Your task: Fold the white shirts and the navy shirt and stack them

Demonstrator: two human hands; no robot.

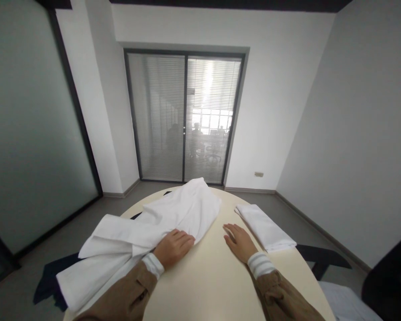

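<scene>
A loose, rumpled white cloth spreads over the left and far part of the round cream table, part of it hanging past the left edge. My left hand rests on the near edge of this cloth, its fingers curled together against the fabric. Palm down, my right hand lies on the bare tabletop with its fingers apart and nothing in it. Just right of that hand is a flat, folded white cloth, close to the table's right edge.
Dark fabric shows below the table at the left. At the right are a black chair and more white cloth beside the table. A glass door with blinds stands beyond the table.
</scene>
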